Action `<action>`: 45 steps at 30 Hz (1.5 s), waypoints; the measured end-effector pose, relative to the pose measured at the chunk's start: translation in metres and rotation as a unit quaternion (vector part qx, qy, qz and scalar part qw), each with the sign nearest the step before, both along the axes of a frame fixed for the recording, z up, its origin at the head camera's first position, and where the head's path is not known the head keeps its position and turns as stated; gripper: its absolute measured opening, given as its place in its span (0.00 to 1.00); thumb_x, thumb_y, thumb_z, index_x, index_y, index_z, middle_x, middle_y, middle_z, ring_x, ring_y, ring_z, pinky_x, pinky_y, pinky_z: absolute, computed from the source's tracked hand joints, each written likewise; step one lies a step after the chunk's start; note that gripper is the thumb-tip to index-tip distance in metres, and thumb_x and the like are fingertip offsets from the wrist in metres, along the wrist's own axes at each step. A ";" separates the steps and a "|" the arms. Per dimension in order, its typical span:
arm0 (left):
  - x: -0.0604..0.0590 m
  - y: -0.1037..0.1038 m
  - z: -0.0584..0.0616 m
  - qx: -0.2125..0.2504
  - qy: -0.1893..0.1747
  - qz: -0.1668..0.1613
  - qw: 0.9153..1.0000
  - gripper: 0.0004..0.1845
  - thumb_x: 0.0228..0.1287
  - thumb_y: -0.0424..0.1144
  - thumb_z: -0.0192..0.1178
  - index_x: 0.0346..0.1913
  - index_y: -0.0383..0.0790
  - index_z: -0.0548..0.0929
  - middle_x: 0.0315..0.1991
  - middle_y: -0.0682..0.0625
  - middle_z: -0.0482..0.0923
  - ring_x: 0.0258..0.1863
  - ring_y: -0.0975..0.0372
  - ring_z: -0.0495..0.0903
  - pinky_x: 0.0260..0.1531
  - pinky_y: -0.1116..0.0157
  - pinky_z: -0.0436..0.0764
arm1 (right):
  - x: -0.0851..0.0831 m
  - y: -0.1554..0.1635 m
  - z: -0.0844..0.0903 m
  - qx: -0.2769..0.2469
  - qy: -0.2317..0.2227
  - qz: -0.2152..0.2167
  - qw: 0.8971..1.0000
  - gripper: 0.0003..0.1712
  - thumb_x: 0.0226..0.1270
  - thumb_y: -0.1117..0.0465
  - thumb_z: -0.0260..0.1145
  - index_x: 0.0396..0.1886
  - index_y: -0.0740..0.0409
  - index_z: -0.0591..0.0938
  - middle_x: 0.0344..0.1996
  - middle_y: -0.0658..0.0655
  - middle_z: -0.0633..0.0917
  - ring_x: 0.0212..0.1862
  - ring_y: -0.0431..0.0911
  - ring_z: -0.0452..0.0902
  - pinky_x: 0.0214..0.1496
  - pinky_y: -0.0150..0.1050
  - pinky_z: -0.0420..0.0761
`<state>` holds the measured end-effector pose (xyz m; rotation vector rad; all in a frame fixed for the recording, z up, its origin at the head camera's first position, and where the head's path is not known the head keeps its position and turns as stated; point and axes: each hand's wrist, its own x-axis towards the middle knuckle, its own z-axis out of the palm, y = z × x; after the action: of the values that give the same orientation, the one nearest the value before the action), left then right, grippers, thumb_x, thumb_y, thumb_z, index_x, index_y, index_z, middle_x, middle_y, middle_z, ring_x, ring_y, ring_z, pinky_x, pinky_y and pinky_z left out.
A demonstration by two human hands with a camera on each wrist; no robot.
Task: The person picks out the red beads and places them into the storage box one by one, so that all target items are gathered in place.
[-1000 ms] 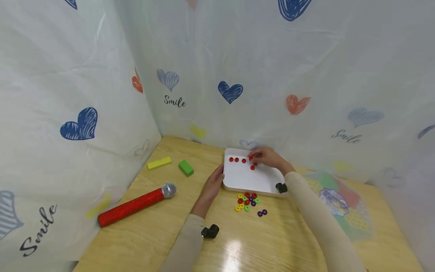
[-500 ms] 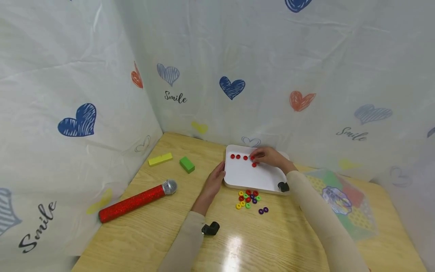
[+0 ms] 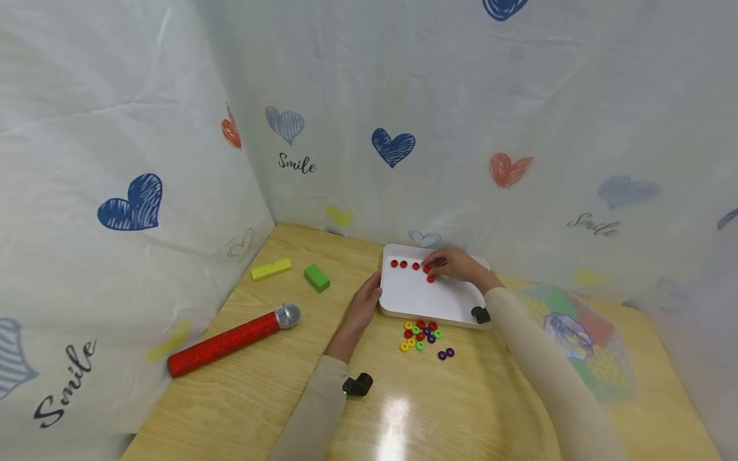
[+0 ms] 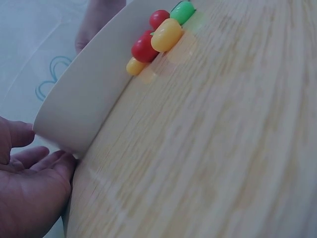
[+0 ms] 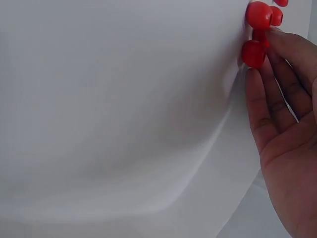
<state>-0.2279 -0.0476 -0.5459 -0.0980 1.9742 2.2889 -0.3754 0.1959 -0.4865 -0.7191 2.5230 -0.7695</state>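
Observation:
A white tray [image 3: 432, 301] lies near the back wall. My left hand [image 3: 363, 304] holds its left edge, thumb at the rim and fingers by the base in the left wrist view. Inside, along the far side, several red beads [image 3: 403, 264] form a row. The fingers of my right hand [image 3: 455, 264] pinch a red bead [image 3: 426, 269] at the row's right end. Another red bead [image 3: 430, 279] sits just below it, close to the fingertips. In the right wrist view, the fingers [image 5: 255, 94] partly hide the bunched beads.
Loose red, yellow, green and purple beads [image 3: 419, 346] lie in front of the tray. To the left are a red toy microphone [image 3: 230, 342], a green block [image 3: 316, 278] and a yellow block [image 3: 271, 269]. A clear patterned bag [image 3: 576, 339] lies at right.
My right hand has brought the pinched red bead slightly down toward the row's end. The left hand stays at the tray's edge. The head view has shifted a little.

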 end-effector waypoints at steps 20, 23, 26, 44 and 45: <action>-0.019 -0.001 -0.006 0.009 -0.004 -0.004 1.000 0.26 0.77 0.36 0.42 0.75 0.47 0.59 0.74 0.50 0.56 0.74 0.59 0.52 0.73 0.59 0.54 | 0.040 0.013 0.021 -0.030 0.045 0.015 0.998 0.15 0.66 0.61 0.66 0.52 0.57 0.84 0.48 0.55 0.85 0.50 0.45 0.79 0.55 0.43 0.81; -0.021 -0.004 -0.007 0.011 -0.009 0.000 1.000 0.26 0.77 0.36 0.42 0.74 0.46 0.59 0.74 0.49 0.56 0.74 0.59 0.52 0.73 0.58 0.54 | 0.055 0.013 0.021 -0.052 0.044 0.018 0.998 0.16 0.66 0.59 0.66 0.53 0.58 0.83 0.50 0.57 0.84 0.49 0.44 0.79 0.54 0.42 0.82; -0.024 -0.002 -0.006 0.010 -0.003 -0.008 1.000 0.26 0.77 0.35 0.42 0.75 0.45 0.59 0.75 0.48 0.56 0.74 0.58 0.52 0.73 0.57 0.53 | 0.071 0.019 0.022 -0.079 0.057 0.011 0.995 0.16 0.67 0.58 0.66 0.52 0.58 0.83 0.50 0.60 0.84 0.48 0.43 0.80 0.53 0.41 0.82; -0.043 0.025 0.003 0.012 -0.011 -0.056 0.998 0.26 0.77 0.37 0.42 0.75 0.48 0.59 0.75 0.51 0.56 0.74 0.62 0.51 0.74 0.61 0.53 | 0.157 0.023 0.007 -0.065 0.101 0.036 0.992 0.17 0.65 0.64 0.66 0.54 0.55 0.82 0.50 0.52 0.84 0.49 0.42 0.81 0.50 0.37 0.82; -0.043 0.024 0.003 0.011 -0.010 -0.058 0.998 0.26 0.77 0.37 0.42 0.75 0.48 0.58 0.75 0.51 0.56 0.74 0.62 0.51 0.74 0.61 0.53 | 0.158 0.021 0.004 -0.061 0.103 0.035 0.992 0.16 0.65 0.65 0.66 0.53 0.55 0.83 0.51 0.52 0.84 0.49 0.43 0.81 0.50 0.38 0.83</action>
<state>-0.2713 -0.0236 -0.5427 -0.0054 1.8928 2.2275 -0.2171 0.2173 -0.4827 -0.9699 2.6327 -0.8718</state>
